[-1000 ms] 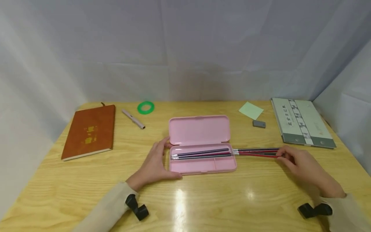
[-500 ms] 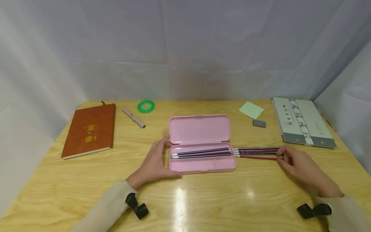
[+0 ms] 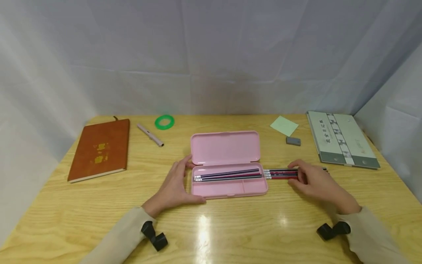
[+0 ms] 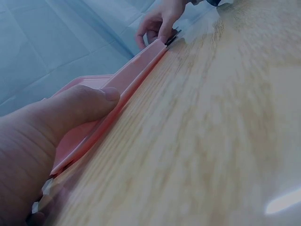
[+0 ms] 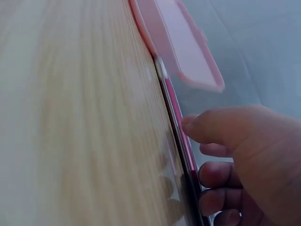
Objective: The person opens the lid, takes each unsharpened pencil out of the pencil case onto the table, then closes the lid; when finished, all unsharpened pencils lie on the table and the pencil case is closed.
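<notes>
An open pink pencil case (image 3: 217,189) lies mid-table with its lid (image 3: 225,147) folded back. Several dark and red pencils (image 3: 227,175) rest in its long rear compartment, metal ends at the left. My left hand (image 3: 174,187) grips the case's left end, thumb along the front wall, fingers at the back corner. Just right of the case lies a second row of pencils (image 3: 278,173), metal ends close to its right wall. My right hand (image 3: 318,183) spans that row, thumb at the near side and fingers at the far side; in the right wrist view the thumb (image 5: 207,125) meets a red pencil.
A brown notebook (image 3: 99,150), a pale pen (image 3: 150,135) and a green tape ring (image 3: 164,122) lie at the left and back. A green paper note (image 3: 284,125), a grey eraser (image 3: 293,141) and a grey-green notebook (image 3: 344,139) lie at the back right.
My right hand has slid left along the loose pencils, from their far ends toward the middle. Those pencils fanned out slightly, then came together more evenly. The left hand keeps its place.
</notes>
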### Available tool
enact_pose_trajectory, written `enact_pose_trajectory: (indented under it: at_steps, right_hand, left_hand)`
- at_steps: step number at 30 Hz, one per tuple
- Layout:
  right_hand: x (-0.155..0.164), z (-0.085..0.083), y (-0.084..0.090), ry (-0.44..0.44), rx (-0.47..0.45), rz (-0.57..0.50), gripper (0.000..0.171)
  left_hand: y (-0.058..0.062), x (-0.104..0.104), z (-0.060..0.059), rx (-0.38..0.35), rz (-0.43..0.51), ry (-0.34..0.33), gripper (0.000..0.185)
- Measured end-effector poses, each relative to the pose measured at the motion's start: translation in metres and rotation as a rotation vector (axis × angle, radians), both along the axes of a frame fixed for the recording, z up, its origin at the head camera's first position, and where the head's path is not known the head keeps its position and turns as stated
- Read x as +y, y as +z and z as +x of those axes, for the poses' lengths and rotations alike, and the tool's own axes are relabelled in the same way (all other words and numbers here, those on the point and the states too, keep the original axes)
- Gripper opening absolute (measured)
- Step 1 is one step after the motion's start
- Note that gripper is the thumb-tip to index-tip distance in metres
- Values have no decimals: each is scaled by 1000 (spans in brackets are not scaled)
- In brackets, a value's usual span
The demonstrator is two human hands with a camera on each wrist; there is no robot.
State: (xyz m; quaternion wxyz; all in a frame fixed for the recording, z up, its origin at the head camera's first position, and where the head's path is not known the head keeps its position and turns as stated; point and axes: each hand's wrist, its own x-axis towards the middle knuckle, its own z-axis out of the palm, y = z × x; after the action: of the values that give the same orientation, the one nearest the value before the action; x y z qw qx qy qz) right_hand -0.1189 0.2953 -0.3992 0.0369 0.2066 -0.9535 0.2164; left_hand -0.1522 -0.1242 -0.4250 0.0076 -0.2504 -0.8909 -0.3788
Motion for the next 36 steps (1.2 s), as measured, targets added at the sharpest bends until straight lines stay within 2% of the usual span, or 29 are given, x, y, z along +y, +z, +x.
enact_pose_trajectory:
  at_steps: [4, 8, 12, 17, 28, 36]
  right_hand:
    - [-22, -12, 2, 18, -31, 0, 27]
    - [-44, -26, 4, 94, 26, -20, 16]
    - [-68, -35, 6, 170, 91, -14, 12]
    - [-93, -41, 9, 223, 85, 32, 15]
    - [-106, -48, 8, 206, 38, 105, 14]
    - [-112, -47, 11, 196, 21, 136, 6]
  left_hand:
    - [0, -1, 1, 1, -2, 8, 132]
    - [-1, -1, 1, 2, -3, 9, 132]
    - [-1, 1, 0, 2, -14, 7, 132]
    - [-1, 1, 0, 10, -18, 7, 132]
    - [-2, 1, -1, 8, -26, 7, 132]
    - [-2, 0, 0, 11, -27, 11, 132]
